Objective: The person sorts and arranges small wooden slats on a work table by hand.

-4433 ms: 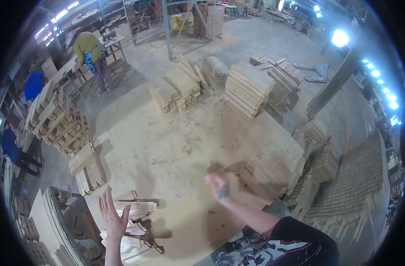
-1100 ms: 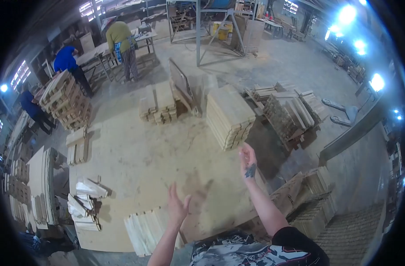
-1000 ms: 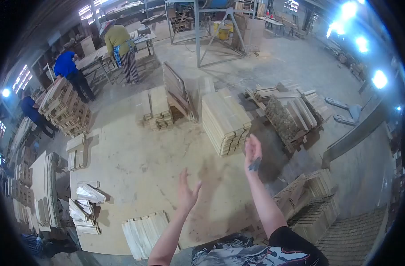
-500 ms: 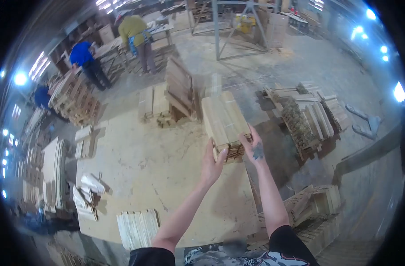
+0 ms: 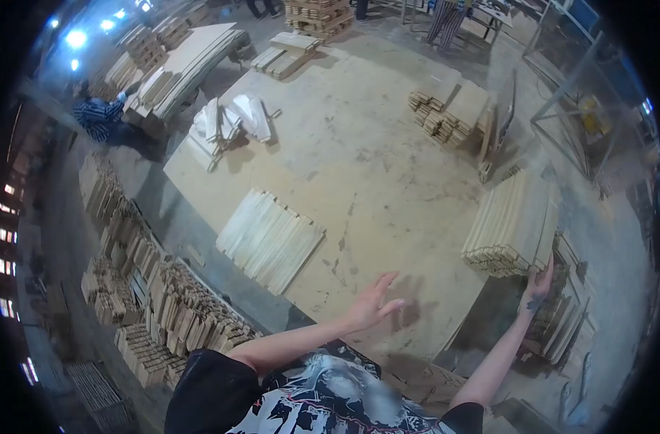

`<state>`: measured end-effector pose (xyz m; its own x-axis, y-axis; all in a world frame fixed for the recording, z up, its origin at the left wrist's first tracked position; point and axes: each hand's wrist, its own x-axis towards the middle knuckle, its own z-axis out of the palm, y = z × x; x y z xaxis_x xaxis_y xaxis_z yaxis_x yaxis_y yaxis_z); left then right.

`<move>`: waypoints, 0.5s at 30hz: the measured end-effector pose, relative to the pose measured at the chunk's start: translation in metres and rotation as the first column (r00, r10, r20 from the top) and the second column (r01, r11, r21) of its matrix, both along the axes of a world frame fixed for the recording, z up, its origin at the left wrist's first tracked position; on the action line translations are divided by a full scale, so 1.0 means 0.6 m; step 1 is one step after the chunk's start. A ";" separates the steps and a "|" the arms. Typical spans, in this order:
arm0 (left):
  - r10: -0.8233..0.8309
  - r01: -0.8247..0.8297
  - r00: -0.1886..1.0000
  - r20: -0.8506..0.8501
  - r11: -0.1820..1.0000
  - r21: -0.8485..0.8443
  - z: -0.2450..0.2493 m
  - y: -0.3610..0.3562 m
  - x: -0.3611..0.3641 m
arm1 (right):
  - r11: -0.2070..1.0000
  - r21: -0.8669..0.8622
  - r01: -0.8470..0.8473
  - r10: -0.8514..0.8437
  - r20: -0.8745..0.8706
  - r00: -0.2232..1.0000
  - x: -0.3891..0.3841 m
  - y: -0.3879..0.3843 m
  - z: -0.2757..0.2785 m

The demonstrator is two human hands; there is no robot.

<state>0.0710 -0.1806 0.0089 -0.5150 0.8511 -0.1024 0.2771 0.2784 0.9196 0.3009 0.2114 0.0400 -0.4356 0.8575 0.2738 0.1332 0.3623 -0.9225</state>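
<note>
Over the table's lower middle, my left hand [image 5: 374, 304] hangs with its fingers apart and nothing in it. A flat row of pale wooden slats [image 5: 270, 240] lies on the large table [image 5: 373, 195] to the left of it. At the table's right edge stands a stack of long slats [image 5: 512, 223]. My right hand [image 5: 538, 283] touches the near right corner of this stack, its fingers partly hidden, and I cannot make out whether they grip it.
A slat stack [image 5: 453, 112] sits at the table's far right, beside leaning panels. Loose white pieces [image 5: 228, 123] lie at the far left. Slat piles [image 5: 178, 311] stand lower left. A person in a striped top [image 5: 98, 116] is at the upper left.
The view has turned left and down. My left hand has come off the slat stack and moved left, its fingers now apart. My right hand remains at the stack.
</note>
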 end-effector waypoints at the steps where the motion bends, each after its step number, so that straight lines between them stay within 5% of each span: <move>1: 0.025 -0.025 1.000 0.003 1.000 -0.009 -0.005 -0.018 -0.003 | 1.000 -0.001 0.024 -0.024 0.027 0.999 0.003 0.005 0.001; 5: 0.107 -0.107 0.993 0.045 0.994 -0.008 -0.001 -0.060 -0.018 | 0.991 -0.112 -0.077 0.082 0.048 0.995 0.032 0.040 0.009; 9: 0.140 -0.143 0.988 0.069 0.989 0.037 0.010 -0.066 -0.029 | 0.960 -0.206 0.188 -0.141 0.225 0.964 -0.002 0.051 0.051; 10: 0.142 -0.146 0.987 0.073 0.988 0.047 0.013 -0.064 -0.031 | 0.978 -0.089 0.189 -0.147 0.352 0.924 -0.007 0.069 0.046; 15: 0.114 -0.130 0.979 0.171 0.988 0.084 0.026 -0.049 -0.038 | 0.822 -0.545 0.163 -0.022 0.255 0.967 0.012 0.063 0.081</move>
<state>0.0483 -0.2101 0.0246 -0.5979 0.7929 -0.1175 0.0881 0.2106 0.9736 0.3082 0.2490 0.0884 -0.3354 0.8705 -0.3602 0.3700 -0.2299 -0.9002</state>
